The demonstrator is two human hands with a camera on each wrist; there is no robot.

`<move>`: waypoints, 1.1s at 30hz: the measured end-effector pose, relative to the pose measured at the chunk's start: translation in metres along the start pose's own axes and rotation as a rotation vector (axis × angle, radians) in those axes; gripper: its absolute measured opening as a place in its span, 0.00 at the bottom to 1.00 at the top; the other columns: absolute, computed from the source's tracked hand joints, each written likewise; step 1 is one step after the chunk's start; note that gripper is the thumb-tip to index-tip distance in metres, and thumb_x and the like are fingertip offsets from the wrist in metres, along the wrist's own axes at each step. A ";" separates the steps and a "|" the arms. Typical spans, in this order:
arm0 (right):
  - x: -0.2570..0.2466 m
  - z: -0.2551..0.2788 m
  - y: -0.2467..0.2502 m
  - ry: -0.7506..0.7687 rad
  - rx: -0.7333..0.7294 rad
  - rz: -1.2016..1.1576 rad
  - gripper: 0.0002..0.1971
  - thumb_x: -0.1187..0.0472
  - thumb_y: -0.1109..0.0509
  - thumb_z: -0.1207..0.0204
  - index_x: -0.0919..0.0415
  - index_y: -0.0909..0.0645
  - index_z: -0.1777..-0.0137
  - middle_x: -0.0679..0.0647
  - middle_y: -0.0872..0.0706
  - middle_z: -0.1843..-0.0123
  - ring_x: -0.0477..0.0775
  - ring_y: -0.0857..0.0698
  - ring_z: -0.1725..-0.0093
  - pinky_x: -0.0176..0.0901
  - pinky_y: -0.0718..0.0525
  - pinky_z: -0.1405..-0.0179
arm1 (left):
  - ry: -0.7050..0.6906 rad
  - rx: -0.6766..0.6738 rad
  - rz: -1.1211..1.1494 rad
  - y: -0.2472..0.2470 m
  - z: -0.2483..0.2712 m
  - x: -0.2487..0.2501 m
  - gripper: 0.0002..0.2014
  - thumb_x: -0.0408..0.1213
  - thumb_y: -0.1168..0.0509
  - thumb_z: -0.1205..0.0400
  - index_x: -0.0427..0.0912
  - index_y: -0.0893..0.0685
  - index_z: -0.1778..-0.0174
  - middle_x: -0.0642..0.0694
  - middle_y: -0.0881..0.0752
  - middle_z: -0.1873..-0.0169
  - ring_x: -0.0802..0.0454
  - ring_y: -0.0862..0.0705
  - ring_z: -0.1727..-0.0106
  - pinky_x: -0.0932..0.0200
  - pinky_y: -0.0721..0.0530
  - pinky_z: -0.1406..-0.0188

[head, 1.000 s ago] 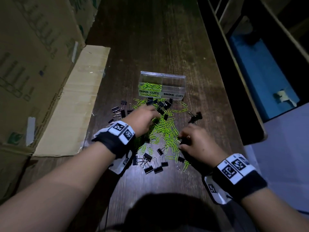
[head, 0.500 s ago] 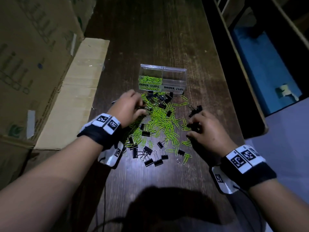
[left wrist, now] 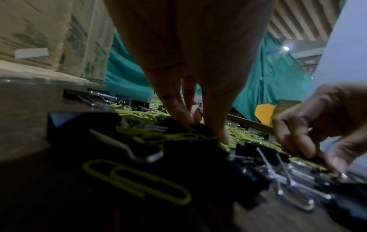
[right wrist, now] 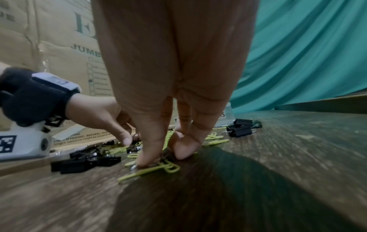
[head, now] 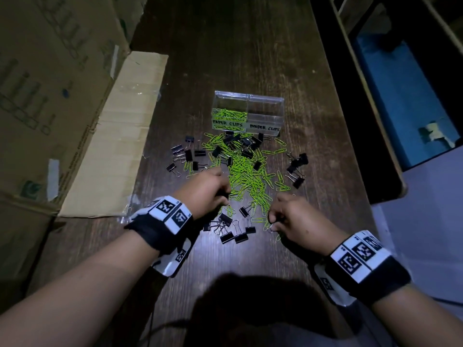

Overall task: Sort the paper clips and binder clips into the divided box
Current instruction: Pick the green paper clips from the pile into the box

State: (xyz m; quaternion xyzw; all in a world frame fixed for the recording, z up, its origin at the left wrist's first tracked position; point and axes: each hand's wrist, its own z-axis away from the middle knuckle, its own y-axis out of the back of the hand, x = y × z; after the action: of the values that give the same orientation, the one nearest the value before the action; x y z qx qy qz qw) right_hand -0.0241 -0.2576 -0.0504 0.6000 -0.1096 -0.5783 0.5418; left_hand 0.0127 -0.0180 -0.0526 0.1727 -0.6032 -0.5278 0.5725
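both hands have pulled back toward the near edge of the dark wooden table (head: 250, 46) since half a second ago, when they were working further up the pile, closer to the box. the left hand (head: 205, 189) now sits at the pile's near-left side; its wrist view shows thumb and fingertips (left wrist: 178, 113) pinching a small black binder clip (left wrist: 200, 128) that lies among the green ones. the right hand (head: 298, 219) has dropped to the near-right fringe, fingers curled downward, thumb and forefinger pressing onto a wire handle and a lime-green paper clip (right wrist: 158, 168) against the wood; whether it has actually closed on either one i cannot tell.

the clear plastic divided box (head: 265, 101) stands beyond the pile, toward the far edge of the table, well apart from both hands. its left compartment, labelled paper clips, holds a layer of green clips; the right one, labelled binder clips, looks empty. the heap of green paper clips (head: 248, 176) is mixed with black binder clips (head: 233, 234), and looser groups of binder clips lie to its left, to its right and on the near side.

judging from this, the retreat means a fresh round of picking, not delivery: most of the sorting remains, and the binder side has hardly begun.

a brown cardboard flap (head: 112, 136) lies flat along the table's left edge.
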 end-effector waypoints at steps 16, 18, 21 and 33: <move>0.001 0.002 0.008 0.086 -0.031 -0.059 0.11 0.74 0.30 0.31 0.55 0.19 0.61 0.40 0.26 0.60 0.34 0.23 0.60 0.23 0.29 0.62 | 0.291 0.456 0.006 0.034 0.023 -0.047 0.07 0.32 0.36 0.21 0.36 0.19 0.49 0.34 0.21 0.50 0.36 0.21 0.49 0.49 0.24 0.45; -0.005 0.005 0.007 0.111 -0.153 -0.042 0.08 0.69 0.25 0.33 0.54 0.17 0.61 0.42 0.24 0.60 0.35 0.24 0.59 0.25 0.30 0.60 | 0.279 0.425 -0.067 0.033 0.027 -0.045 0.10 0.34 0.35 0.21 0.38 0.19 0.45 0.35 0.22 0.47 0.36 0.23 0.45 0.46 0.24 0.42; -0.013 0.003 0.004 0.099 -0.205 -0.006 0.09 0.61 0.22 0.33 0.54 0.16 0.55 0.49 0.22 0.54 0.45 0.23 0.54 0.38 0.24 0.53 | 0.089 0.250 -0.043 0.027 0.036 -0.031 0.11 0.41 0.31 0.24 0.44 0.17 0.46 0.42 0.20 0.48 0.43 0.22 0.44 0.53 0.25 0.42; -0.045 -0.008 -0.029 0.261 -0.130 0.101 0.09 0.59 0.26 0.31 0.58 0.17 0.52 0.52 0.23 0.50 0.55 0.23 0.48 0.50 0.22 0.49 | -0.119 -0.073 0.130 -0.007 0.068 -0.007 0.09 0.45 0.25 0.30 0.52 0.10 0.54 0.51 0.15 0.60 0.53 0.19 0.55 0.60 0.23 0.53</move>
State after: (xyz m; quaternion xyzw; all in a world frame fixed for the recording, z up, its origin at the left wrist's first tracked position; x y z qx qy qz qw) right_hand -0.0451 -0.2082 -0.0491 0.6276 -0.0306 -0.4732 0.6174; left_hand -0.0482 0.0146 -0.0477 0.0803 -0.6265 -0.5206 0.5745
